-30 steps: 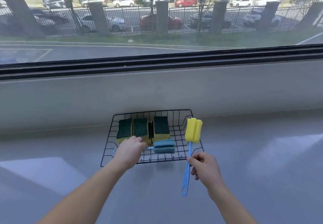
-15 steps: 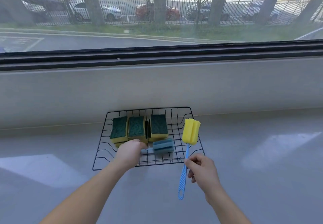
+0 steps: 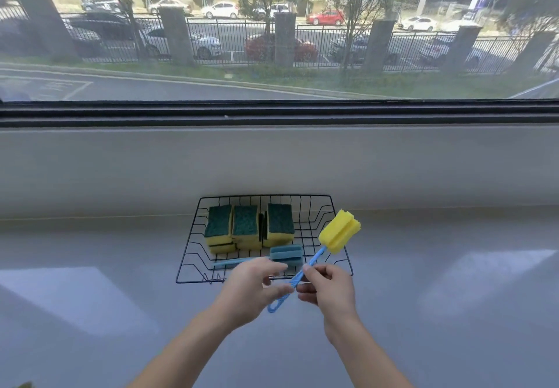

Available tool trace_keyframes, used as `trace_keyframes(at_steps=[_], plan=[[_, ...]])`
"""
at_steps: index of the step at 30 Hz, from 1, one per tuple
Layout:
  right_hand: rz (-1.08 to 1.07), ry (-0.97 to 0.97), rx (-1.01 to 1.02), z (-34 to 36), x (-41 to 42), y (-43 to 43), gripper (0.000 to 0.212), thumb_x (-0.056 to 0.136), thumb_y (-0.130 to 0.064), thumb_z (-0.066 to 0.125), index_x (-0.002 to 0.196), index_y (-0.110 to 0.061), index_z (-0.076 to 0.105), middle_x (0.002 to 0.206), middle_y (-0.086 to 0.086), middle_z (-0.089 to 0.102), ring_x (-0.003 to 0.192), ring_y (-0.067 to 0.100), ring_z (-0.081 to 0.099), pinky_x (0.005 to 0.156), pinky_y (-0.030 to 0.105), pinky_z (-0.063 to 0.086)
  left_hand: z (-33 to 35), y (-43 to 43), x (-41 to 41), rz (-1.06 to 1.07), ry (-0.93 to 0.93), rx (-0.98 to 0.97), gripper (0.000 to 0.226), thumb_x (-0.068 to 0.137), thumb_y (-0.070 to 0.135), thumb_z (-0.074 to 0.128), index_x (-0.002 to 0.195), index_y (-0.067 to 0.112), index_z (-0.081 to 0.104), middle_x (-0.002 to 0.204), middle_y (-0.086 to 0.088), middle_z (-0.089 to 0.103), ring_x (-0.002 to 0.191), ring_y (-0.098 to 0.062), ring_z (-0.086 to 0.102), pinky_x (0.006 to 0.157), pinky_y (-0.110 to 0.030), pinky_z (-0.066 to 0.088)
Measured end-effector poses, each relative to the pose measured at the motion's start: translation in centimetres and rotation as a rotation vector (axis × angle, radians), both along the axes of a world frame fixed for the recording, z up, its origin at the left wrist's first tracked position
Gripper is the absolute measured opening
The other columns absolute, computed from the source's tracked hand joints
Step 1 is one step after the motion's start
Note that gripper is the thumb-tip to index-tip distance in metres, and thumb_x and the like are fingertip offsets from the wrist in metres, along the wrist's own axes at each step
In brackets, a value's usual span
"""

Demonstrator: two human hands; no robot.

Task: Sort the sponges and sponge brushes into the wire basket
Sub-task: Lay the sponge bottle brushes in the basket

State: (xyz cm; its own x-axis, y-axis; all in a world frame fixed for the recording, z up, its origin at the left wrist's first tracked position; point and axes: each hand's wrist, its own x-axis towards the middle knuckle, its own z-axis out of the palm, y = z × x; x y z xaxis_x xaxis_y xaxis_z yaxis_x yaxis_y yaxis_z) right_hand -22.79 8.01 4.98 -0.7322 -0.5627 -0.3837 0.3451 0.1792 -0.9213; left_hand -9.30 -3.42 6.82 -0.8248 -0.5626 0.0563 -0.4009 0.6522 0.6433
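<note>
A black wire basket point(image 3: 193, 254) stands on the grey counter against the wall. Inside it, several yellow sponges with green scouring tops point(image 3: 245, 230) stand on edge in a row. A blue sponge brush point(image 3: 286, 255) lies in front of them, its handle pointing left. My right hand point(image 3: 328, 289) pinches the blue handle of a yellow sponge brush point(image 3: 340, 232), whose head is tilted up and to the right over the basket's right side. My left hand point(image 3: 252, 289) pinches the same handle lower down, near its looped end.
The grey counter point(image 3: 423, 312) stretches wide to both sides of the basket. A low grey wall point(image 3: 272, 163) and a window sill rise right behind the basket. Sunlit patches lie on the counter left and right.
My left hand left the blue brush in the basket and moved right to the yellow brush's handle. The yellow brush tilted, its head swinging right and its handle end left.
</note>
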Motion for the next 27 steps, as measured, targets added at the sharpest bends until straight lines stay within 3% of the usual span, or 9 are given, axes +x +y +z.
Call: trace_keyframes(at_steps=[4,8,11,17,22,25,27], plan=[[0.051,-0.022,-0.053,1.3,2.0,-0.9,0.013,0.094,-0.013,0.069,0.086,-0.003,0.073,0.077,0.015,0.077,0.072,0.028,0.076,0.062,0.031,0.062,0.7,1.3,0.8,-0.008,0.012,-0.199,0.018,0.085,0.037,0.068,0.1,0.027,0.068,0.085,0.012,0.064,0.076,-0.007,0.053,0.072,-0.032,0.05],[0.122,-0.043,-0.111,2.0,3.2,-1.1,0.01,0.094,-0.008,0.067,0.094,-0.002,0.074,0.082,0.016,0.078,0.078,0.029,0.077,0.068,0.03,0.063,0.7,0.4,1.7,0.08,0.002,-0.264,0.012,0.081,0.02,0.062,0.089,0.022,0.07,0.079,0.007,0.062,0.074,-0.013,0.053,0.065,-0.03,0.046],[0.174,-0.016,-0.121,2.0,3.2,-0.9,0.009,0.092,-0.005,0.066,0.096,-0.004,0.074,0.085,0.021,0.077,0.074,0.026,0.075,0.069,0.031,0.063,0.7,-1.1,2.2,0.135,-0.031,-0.28,0.018,0.08,0.017,0.062,0.093,0.022,0.074,0.082,0.006,0.062,0.079,-0.015,0.055,0.069,-0.032,0.049],[0.082,0.107,0.032,0.0,-0.4,0.7,0.008,0.089,-0.004,0.069,0.094,-0.008,0.071,0.084,0.016,0.076,0.071,0.022,0.073,0.071,0.035,0.064,0.7,-6.4,2.6,0.146,-0.209,-0.383,0.022,0.085,0.015,0.06,0.1,0.021,0.074,0.089,0.003,0.062,0.091,-0.021,0.055,0.07,-0.033,0.046],[0.059,0.311,0.157,-1.2,-3.4,0.5,0.012,0.088,-0.01,0.068,0.089,-0.021,0.071,0.082,0.002,0.075,0.078,0.017,0.073,0.081,0.039,0.061,-0.4,-9.6,1.1,0.082,-0.38,-0.459,0.025,0.09,0.012,0.053,0.101,0.021,0.073,0.091,0.002,0.06,0.091,-0.02,0.051,0.067,-0.032,0.047],[0.134,0.529,0.226,-1.4,-4.6,-0.7,0.016,0.089,-0.012,0.067,0.087,-0.028,0.069,0.082,-0.009,0.072,0.08,0.001,0.066,0.073,0.026,0.054,-1.9,-10.6,0.2,0.016,-0.467,-0.482,0.024,0.093,0.012,0.051,0.101,0.021,0.071,0.092,0.003,0.058,0.091,-0.02,0.05,0.069,-0.036,0.05],[0.244,0.68,0.303,-1.8,-5.2,-1.6,0.013,0.092,-0.014,0.062,0.09,-0.024,0.07,0.084,-0.01,0.071,0.082,0.003,0.064,0.07,0.026,0.051,-2.9,-11.0,-0.1,-0.005,-0.505,-0.486,0.021,0.095,0.016,0.051,0.1,0.024,0.07,0.092,0.005,0.058,0.09,-0.019,0.05,0.067,-0.035,0.05]])
